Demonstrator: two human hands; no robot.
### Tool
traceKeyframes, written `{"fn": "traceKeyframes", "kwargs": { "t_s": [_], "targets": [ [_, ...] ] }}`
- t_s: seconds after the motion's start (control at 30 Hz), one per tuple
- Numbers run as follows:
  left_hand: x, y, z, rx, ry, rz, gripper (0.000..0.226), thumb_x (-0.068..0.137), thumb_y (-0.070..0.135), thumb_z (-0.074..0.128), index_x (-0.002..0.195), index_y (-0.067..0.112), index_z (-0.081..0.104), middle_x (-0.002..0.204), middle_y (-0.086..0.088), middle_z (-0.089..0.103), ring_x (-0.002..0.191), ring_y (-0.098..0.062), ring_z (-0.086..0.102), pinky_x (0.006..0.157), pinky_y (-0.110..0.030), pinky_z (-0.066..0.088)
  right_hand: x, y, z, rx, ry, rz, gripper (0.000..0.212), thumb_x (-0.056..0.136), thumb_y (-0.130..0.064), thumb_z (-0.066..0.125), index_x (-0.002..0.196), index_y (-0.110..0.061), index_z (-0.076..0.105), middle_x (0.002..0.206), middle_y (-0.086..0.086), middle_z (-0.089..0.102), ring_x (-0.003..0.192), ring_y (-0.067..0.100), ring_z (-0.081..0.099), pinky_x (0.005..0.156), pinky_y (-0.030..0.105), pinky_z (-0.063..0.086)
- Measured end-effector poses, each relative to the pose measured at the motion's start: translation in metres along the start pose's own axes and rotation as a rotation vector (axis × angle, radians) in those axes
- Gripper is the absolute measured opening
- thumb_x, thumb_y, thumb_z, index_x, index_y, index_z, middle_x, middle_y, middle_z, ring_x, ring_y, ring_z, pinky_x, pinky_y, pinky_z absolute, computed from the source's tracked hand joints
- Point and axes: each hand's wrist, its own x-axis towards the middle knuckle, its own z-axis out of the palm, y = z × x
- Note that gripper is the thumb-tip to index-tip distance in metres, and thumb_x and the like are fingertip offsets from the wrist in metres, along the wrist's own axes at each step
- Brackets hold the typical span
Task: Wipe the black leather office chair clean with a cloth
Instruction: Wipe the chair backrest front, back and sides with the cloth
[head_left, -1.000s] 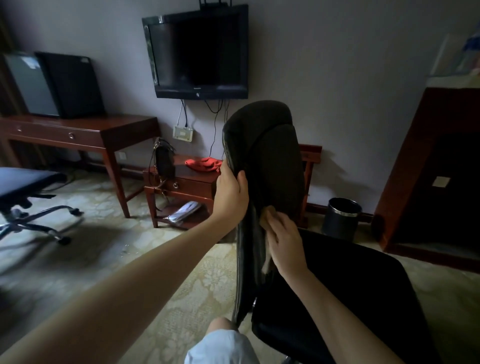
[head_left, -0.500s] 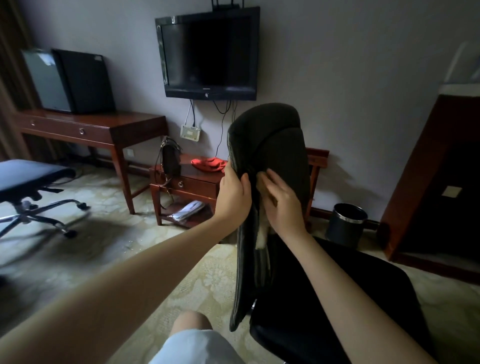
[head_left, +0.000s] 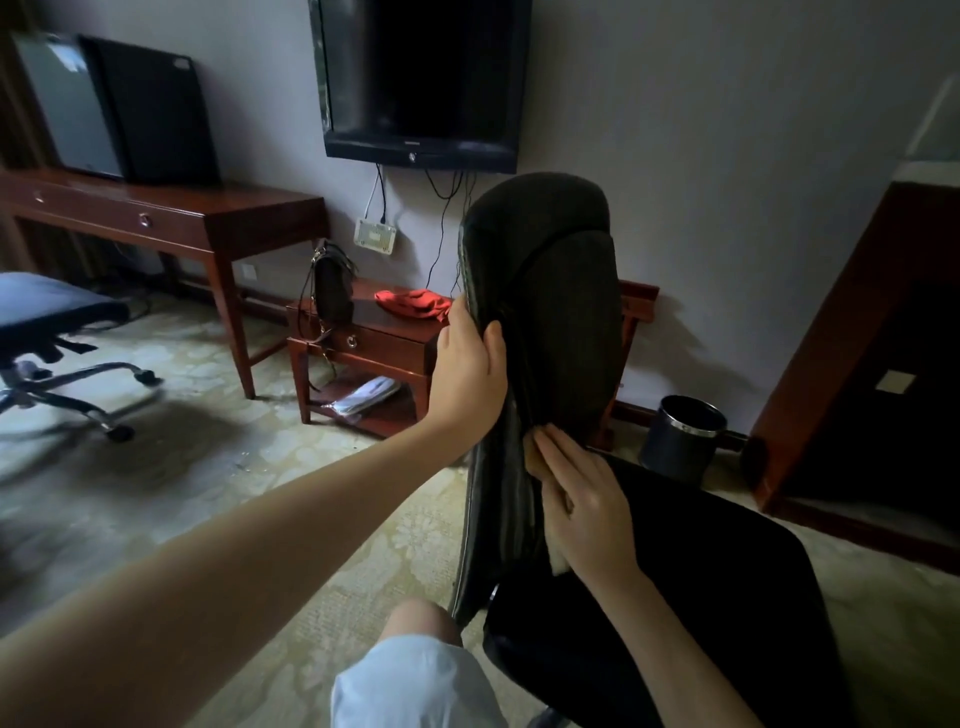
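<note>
Black leather chair (head_left: 561, 291): centre of view, backrest upright
Left hand (head_left: 467, 374): thumb and fingers clamped on backrest edge
Cloth (head_left: 535, 460): pale, flat on lower backrest
Right hand (head_left: 587, 509): straight fingers together, pressing it

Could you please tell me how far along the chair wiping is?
Done: cannot tell; the dark backrest shows no wiped patches. In hand: the left hand grips its edge while the right hand presses the cloth low on its front. Left: probably the seat and upper backrest.
</note>
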Motion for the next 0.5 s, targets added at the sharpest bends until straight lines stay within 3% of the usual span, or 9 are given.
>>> {"fn": "traceKeyframes", "kwargs": {
  "t_s": [0.1,0.2,0.27,0.5],
  "targets": [
    [0.000,0.000,0.000,0.002,0.008,-0.015,0.035,0.098,0.022,0.033,0.132,0.013,0.033,0.112,-0.003,0.052,0.111,-0.026,0.048,0.093,-0.049,0.043,0.041,-0.020,-0.011,0.034,0.094,-0.125,0.036,0.085,-0.008,0.053,0.121,-0.007,0.062,0.126,0.006,0.059,0.098,0.020,0.056,0.091,0.025,0.043],
    [0.000,-0.001,-0.003,-0.002,-0.003,-0.001,0.034,0.098,0.025,0.034,0.130,0.015,0.034,0.113,-0.003,0.054,0.110,-0.025,0.050,0.092,-0.049,0.044,0.065,-0.020,-0.004,-0.111,0.081,-0.203,0.035,0.087,-0.013,0.048,0.117,-0.008,0.065,0.126,0.006,0.061,0.089,0.026,0.061,0.074,0.035,0.052],
    [-0.001,-0.003,-0.004,-0.006,-0.024,-0.002,0.035,0.099,0.023,0.034,0.133,0.015,0.033,0.114,0.001,0.052,0.112,-0.023,0.049,0.094,-0.046,0.044,0.061,-0.011,0.007,-0.240,0.039,-0.235,0.036,0.088,-0.014,0.045,0.118,-0.011,0.065,0.128,0.003,0.060,0.085,0.027,0.061,0.067,0.035,0.052],
    [-0.003,0.002,-0.003,-0.009,0.001,-0.005,0.034,0.100,0.021,0.033,0.133,0.013,0.034,0.108,0.002,0.051,0.108,-0.024,0.050,0.088,-0.041,0.045,0.020,0.006,0.021,-0.446,-0.001,-0.327,0.042,0.087,-0.005,0.045,0.126,-0.014,0.059,0.134,-0.002,0.055,0.088,0.023,0.050,0.068,0.034,0.045]
  ]
}}
